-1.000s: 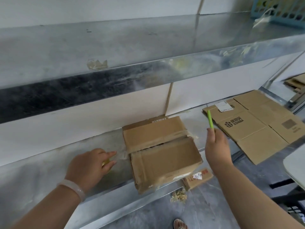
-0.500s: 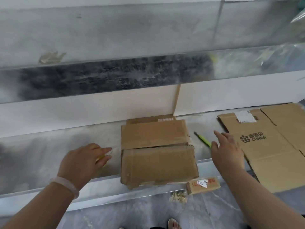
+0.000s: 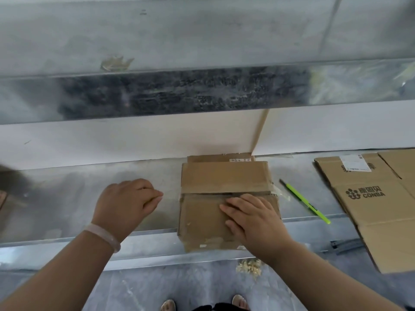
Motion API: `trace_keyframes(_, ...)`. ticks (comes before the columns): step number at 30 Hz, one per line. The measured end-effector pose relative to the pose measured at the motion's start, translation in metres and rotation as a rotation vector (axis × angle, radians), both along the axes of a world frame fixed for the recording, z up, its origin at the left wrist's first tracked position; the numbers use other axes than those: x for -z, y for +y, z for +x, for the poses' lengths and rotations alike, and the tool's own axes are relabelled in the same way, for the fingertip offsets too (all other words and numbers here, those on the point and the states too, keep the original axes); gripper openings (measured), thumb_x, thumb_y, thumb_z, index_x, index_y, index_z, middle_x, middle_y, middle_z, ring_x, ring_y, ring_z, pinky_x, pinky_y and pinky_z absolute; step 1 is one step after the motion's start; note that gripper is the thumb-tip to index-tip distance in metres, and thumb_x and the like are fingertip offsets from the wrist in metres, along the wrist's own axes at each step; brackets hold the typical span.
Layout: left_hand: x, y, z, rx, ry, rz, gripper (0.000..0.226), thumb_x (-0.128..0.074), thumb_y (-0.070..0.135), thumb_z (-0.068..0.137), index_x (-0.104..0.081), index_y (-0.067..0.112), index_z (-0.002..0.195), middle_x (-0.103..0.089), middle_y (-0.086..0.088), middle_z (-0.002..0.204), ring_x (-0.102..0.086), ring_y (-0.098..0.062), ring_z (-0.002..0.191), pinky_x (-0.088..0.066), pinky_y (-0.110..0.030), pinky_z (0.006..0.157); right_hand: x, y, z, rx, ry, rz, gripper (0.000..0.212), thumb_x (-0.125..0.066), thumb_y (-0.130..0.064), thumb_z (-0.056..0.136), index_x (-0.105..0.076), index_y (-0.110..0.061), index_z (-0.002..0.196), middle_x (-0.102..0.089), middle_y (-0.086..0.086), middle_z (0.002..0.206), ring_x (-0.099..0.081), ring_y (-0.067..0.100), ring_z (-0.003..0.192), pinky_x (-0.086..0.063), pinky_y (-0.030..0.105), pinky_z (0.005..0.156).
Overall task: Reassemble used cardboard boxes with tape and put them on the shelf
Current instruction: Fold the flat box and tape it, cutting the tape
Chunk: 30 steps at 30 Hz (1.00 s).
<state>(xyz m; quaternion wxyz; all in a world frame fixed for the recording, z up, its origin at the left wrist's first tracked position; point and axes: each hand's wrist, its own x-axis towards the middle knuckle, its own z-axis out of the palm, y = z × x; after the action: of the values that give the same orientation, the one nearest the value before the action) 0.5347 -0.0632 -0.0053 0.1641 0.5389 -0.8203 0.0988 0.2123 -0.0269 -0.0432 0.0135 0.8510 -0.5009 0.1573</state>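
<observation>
So your small brown cardboard box (image 3: 224, 182) sits on the grey metal shelf (image 3: 89, 198), pushed back near the white wall (image 3: 112, 142), with its front edge hanging a bit over the shelf lip. Your right hand (image 3: 256, 218) lies flat on the box's near flap. Its fingers (image 3: 238, 203) are straight and close together, tips right at the seam between the two flaps. A strip of clear tape (image 3: 272, 190) runs along that seam and sticks out past the box's right side. Your left hand (image 3: 125, 205) is over the shelf just left of the box, not touching it, fingers curled under. Can't tell if they're pinching anything. There's a pale bracelet (image 3: 103, 236) on that wrist. Right of the box lies a slim green pen-like tool (image 3: 303, 200), and further right a flattened brown cardboard sheet (image 3: 370, 209) printed CONBA.
</observation>
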Motion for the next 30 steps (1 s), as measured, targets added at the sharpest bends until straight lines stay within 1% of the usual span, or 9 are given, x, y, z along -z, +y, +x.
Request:
trace_keyframes(5, 0.003, -0.003, 0.004, 0.016, -0.010, -0.017, 0.037, -0.045, 0.046, 0.091, -0.077, 0.032, 0.078, -0.066, 0.016, 0.080, -0.062, -0.012, 0.060, -0.030, -0.024, 0.059, 0.001, -0.007, 0.000, -0.010, -0.047, -0.014, 0.039, -0.046, -0.046, 0.095, -0.070, -0.028, 0.120, -0.064, -0.011, 0.123, -0.054, 0.014, 0.113, -0.042, 0.034, 0.102)
trace_keyframes(7, 0.004, -0.004, 0.004, 0.035, 0.005, 0.005, 0.038, -0.044, 0.048, 0.091, -0.077, 0.033, 0.081, -0.066, 0.017, 0.081, -0.062, -0.011, 0.061, -0.032, -0.024, 0.059, 0.003, -0.009, -0.003, -0.005, -0.094, -0.062, 0.037, -0.051, -0.043, 0.093, -0.071, -0.024, 0.117, -0.064, -0.005, 0.123, -0.056, 0.018, 0.113, -0.044, 0.039, 0.101)
trace_keyframes(10, 0.005, -0.004, 0.003, 0.056, 0.066, 0.043, 0.039, -0.044, 0.053, 0.090, -0.078, 0.035, 0.087, -0.067, 0.018, 0.083, -0.063, -0.009, 0.065, -0.040, -0.025, 0.058, 0.003, -0.008, -0.004, 0.131, -0.187, -0.168, 0.032, -0.056, -0.033, 0.090, -0.069, -0.018, 0.115, -0.063, 0.003, 0.123, -0.057, 0.027, 0.111, -0.044, 0.047, 0.098)
trace_keyframes(12, 0.004, -0.003, 0.002, 0.061, 0.095, 0.052, 0.039, -0.044, 0.057, 0.088, -0.078, 0.036, 0.090, -0.067, 0.018, 0.085, -0.064, -0.009, 0.068, -0.044, -0.026, 0.060, 0.003, -0.007, -0.003, 0.249, -0.195, -0.207, 0.037, -0.057, -0.029, 0.088, -0.066, -0.016, 0.120, -0.060, 0.007, 0.129, -0.054, 0.030, 0.117, -0.038, 0.048, 0.104)
trace_keyframes(14, 0.004, -0.003, 0.001, 0.066, 0.102, 0.056, 0.041, -0.044, 0.061, 0.087, -0.077, 0.037, 0.091, -0.067, 0.019, 0.086, -0.064, -0.008, 0.070, -0.044, -0.027, 0.062, 0.002, -0.012, -0.002, 0.274, -0.183, -0.215, 0.036, -0.055, -0.030, 0.089, -0.068, -0.018, 0.121, -0.063, 0.003, 0.127, -0.055, 0.027, 0.119, -0.033, 0.045, 0.109)
trace_keyframes(16, 0.002, -0.003, 0.000, 0.070, 0.110, 0.066, 0.047, -0.040, 0.067, 0.087, -0.077, 0.038, 0.091, -0.067, 0.020, 0.087, -0.064, -0.006, 0.071, -0.043, -0.026, 0.062, 0.001, -0.019, -0.002, 0.266, -0.174, -0.225, 0.030, -0.054, -0.033, 0.091, -0.074, -0.024, 0.111, -0.069, -0.005, 0.115, -0.061, 0.023, 0.111, -0.034, 0.043, 0.106)
trace_keyframes(19, 0.002, -0.004, 0.000, 0.071, 0.114, 0.065, 0.061, -0.026, 0.075, 0.089, -0.076, 0.039, 0.090, -0.066, 0.021, 0.087, -0.063, -0.004, 0.070, -0.043, -0.024, 0.060, -0.002, -0.031, -0.005, 0.262, -0.152, -0.273, 0.024, -0.055, -0.036, 0.090, -0.077, -0.029, 0.094, -0.072, -0.010, 0.099, -0.063, 0.021, 0.095, -0.037, 0.039, 0.093)
trace_keyframes(22, 0.003, -0.005, 0.001, 0.057, 0.095, 0.059, 0.055, -0.033, 0.073, 0.086, -0.076, 0.040, 0.088, -0.066, 0.021, 0.086, -0.064, -0.005, 0.070, -0.045, -0.025, 0.060, -0.004, -0.040, -0.008, 0.235, -0.113, -0.330, 0.025, -0.055, -0.037, 0.090, -0.076, -0.026, 0.083, -0.072, -0.008, 0.090, -0.063, 0.022, 0.087, -0.038, 0.039, 0.085)
trace_keyframes(30, 0.003, -0.008, 0.003, 0.017, 0.033, 0.035, 0.043, -0.042, 0.063, 0.083, -0.077, 0.039, 0.086, -0.067, 0.019, 0.084, -0.065, -0.009, 0.067, -0.042, -0.026, 0.060, 0.001, -0.044, -0.011, 0.125, -0.186, -0.335, 0.021, -0.054, -0.027, 0.093, -0.071, -0.018, 0.084, -0.068, -0.001, 0.091, -0.061, 0.025, 0.086, -0.042, 0.039, 0.083)
